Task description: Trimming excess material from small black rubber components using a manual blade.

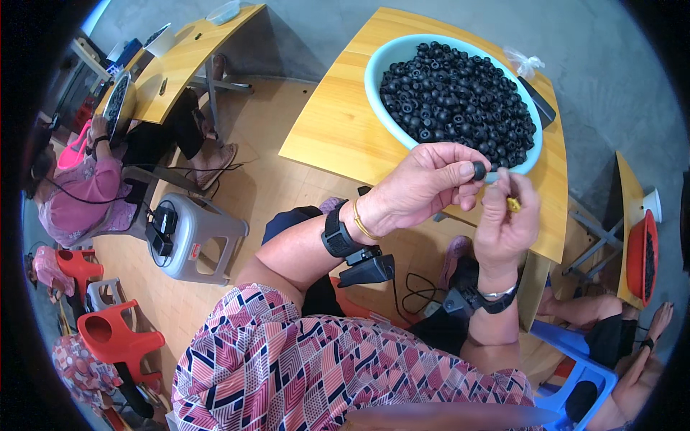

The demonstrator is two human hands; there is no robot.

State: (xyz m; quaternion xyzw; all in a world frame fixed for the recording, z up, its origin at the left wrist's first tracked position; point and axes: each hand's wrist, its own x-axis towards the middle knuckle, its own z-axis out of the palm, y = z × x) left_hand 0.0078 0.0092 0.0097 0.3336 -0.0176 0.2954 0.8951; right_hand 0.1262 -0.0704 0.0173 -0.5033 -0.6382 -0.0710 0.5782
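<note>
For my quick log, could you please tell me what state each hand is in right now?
Left hand: closed, pinching a small black round piece.
Right hand: closed around a yellow item, mostly hidden.

No writing can be read: a small red label (195, 251) stands on the grey stool (192, 224), its print too tiny to make out.
</note>
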